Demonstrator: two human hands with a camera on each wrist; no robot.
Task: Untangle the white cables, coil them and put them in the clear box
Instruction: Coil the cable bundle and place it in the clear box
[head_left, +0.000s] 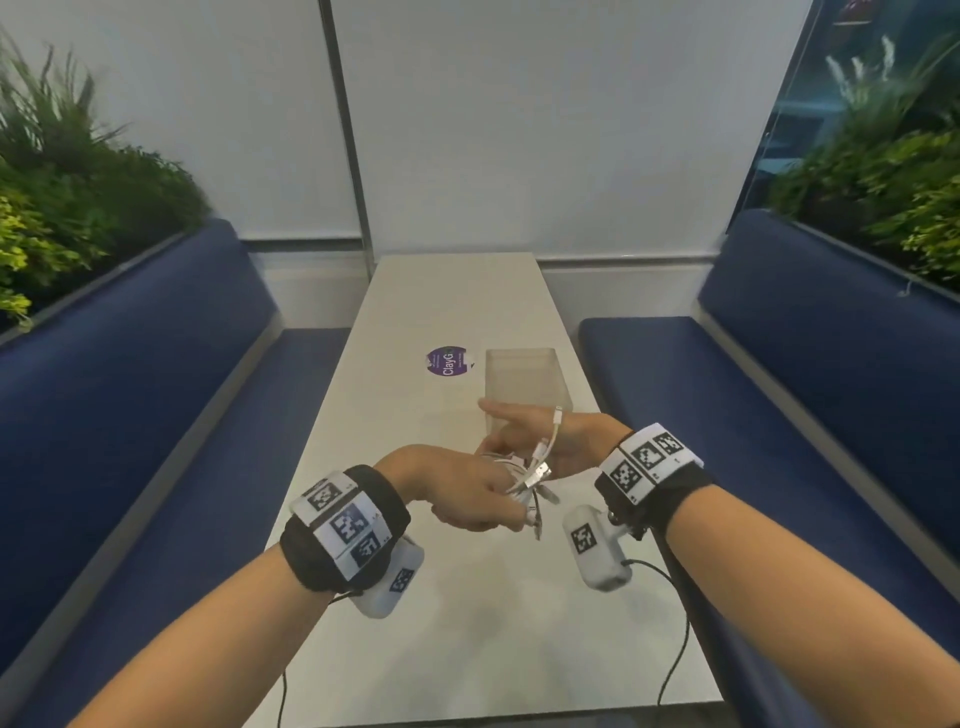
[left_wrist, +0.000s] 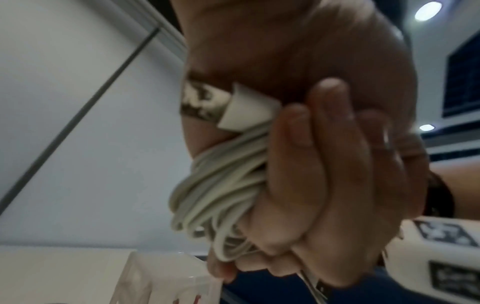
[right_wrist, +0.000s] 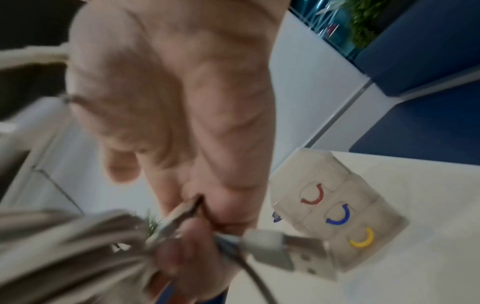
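Both hands hold one bundle of white cables (head_left: 530, 480) in the air above the white table (head_left: 467, 639). My left hand (head_left: 483, 501) grips it from the near side with curled fingers. The right hand (head_left: 511, 447) pinches the strands from the far side, its index finger stretched left. Loose plug ends stick out to the right. The left wrist view shows the cables (left_wrist: 221, 195) wound in a tight coil inside curled fingers (left_wrist: 311, 164). A USB plug (right_wrist: 293, 253) hangs by my right hand (right_wrist: 192, 230). The clear box (head_left: 524, 384) stands just beyond the hands, open at the top.
A round purple sticker (head_left: 449, 361) lies left of the box. Blue benches (head_left: 171, 395) line both long sides of the narrow table, with plants (head_left: 62, 197) behind them. A white wall closes the far end. The box (right_wrist: 337, 205) bears red, blue and yellow curved marks.
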